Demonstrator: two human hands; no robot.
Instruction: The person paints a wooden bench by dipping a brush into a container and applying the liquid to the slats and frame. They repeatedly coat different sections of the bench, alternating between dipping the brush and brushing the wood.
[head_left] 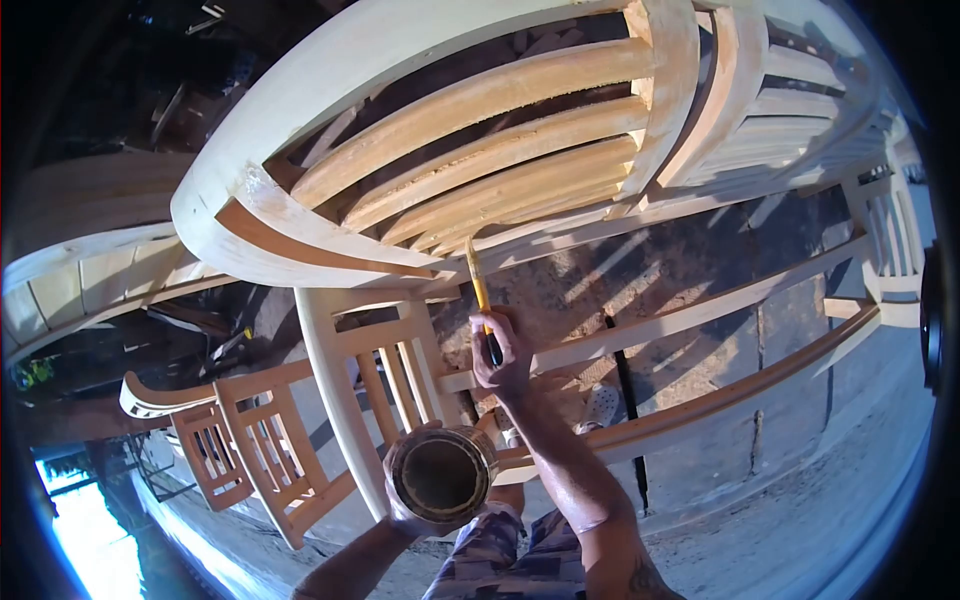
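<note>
My right hand grips a paintbrush with a yellow handle, its bristles pointing up and away from me. The brush tip overlaps the lower slats of a pale wooden frame with curved rails and slats. Lower down, my left hand is wrapped around the side of a round can. Its open top faces me, and the inside looks dark and brownish. The can is held in front of my legs, close to a slatted wooden side panel.
A long wooden rail crosses in front of me at leg height, with another rail beyond it. More slatted wooden pieces stand at the left. The concrete floor is streaked with shadow. A clog shows below.
</note>
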